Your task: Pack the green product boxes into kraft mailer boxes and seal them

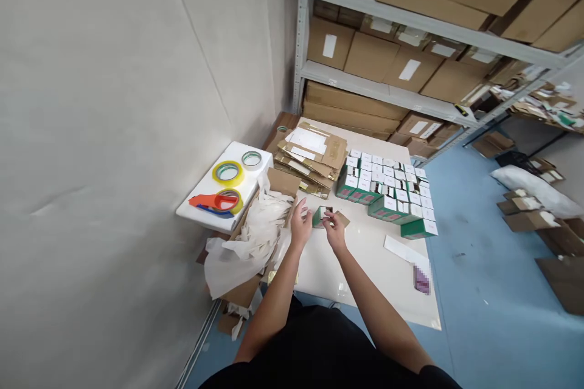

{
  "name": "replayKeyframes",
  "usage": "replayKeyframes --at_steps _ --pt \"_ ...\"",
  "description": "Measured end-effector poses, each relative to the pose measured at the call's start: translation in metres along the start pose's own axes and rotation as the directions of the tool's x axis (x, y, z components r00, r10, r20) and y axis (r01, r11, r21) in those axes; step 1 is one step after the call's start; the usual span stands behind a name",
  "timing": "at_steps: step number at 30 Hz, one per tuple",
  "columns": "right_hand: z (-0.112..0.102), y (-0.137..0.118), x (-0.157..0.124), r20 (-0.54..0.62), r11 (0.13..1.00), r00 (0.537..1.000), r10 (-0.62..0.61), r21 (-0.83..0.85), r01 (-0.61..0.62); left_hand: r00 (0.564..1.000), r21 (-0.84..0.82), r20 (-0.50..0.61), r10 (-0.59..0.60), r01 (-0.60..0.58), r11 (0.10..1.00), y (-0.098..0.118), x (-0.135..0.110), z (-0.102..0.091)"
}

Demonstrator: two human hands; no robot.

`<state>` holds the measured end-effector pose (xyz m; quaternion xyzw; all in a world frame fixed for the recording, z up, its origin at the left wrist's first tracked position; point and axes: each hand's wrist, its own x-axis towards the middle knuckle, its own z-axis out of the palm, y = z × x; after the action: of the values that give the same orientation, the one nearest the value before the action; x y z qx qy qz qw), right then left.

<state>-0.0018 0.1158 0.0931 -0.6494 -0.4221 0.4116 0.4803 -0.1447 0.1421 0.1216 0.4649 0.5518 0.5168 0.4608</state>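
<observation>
A small green and white carton [318, 215] stands on the white table in front of me, its top end open with a dark inside and a brown flap [342, 217] sticking out to the right. My right hand [335, 231] has its fingers closed on the carton's open end. To the left of the carton is my left hand [301, 226], fingers apart, its thumb close to the carton's side. Whether the left fingertips touch it is hard to see. Several similar green and white cartons [387, 185] stand in rows further back on the right.
Flattened cardboard [335, 149] is stacked behind my hands. On the left, a box of white packing paper [260, 225] stands beside a white foam block [201, 200] holding tape rolls [228, 174] and an orange tape dispenser [214, 200]. Metal shelving [347, 73] rises behind the table.
</observation>
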Motion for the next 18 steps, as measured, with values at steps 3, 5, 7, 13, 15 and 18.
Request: replayKeyframes --at_steps 3,5,7,13,15,18 --pt "0.031 -0.025 0.0 0.063 0.991 0.99 -0.125 -0.033 0.127 0.995 -0.046 -0.082 0.054 -0.058 0.997 0.03 -0.004 -0.032" --pt "0.058 -0.043 -0.001 0.141 0.974 0.966 -0.217 -0.03 0.223 0.983 -0.023 -0.145 0.111 -0.115 0.993 0.046 -0.007 -0.059" --pt "0.088 -0.061 -0.004 0.228 0.949 0.924 -0.306 -0.001 0.314 0.956 0.05 -0.221 0.191 -0.185 0.982 0.058 -0.012 -0.09" --pt "0.183 -0.097 -0.023 0.45 0.834 0.735 -0.507 0.04 0.551 0.85 0.252 -0.418 0.319 -0.229 0.94 0.073 -0.038 -0.179" --pt "0.216 -0.104 -0.023 0.506 0.78 0.663 -0.551 0.031 0.625 0.808 0.301 -0.487 0.333 -0.202 0.932 0.073 -0.049 -0.202" --pt "0.261 -0.11 -0.019 0.636 0.674 0.547 -0.544 -0.057 0.737 0.743 0.331 -0.581 0.331 -0.155 0.931 0.071 -0.066 -0.228"
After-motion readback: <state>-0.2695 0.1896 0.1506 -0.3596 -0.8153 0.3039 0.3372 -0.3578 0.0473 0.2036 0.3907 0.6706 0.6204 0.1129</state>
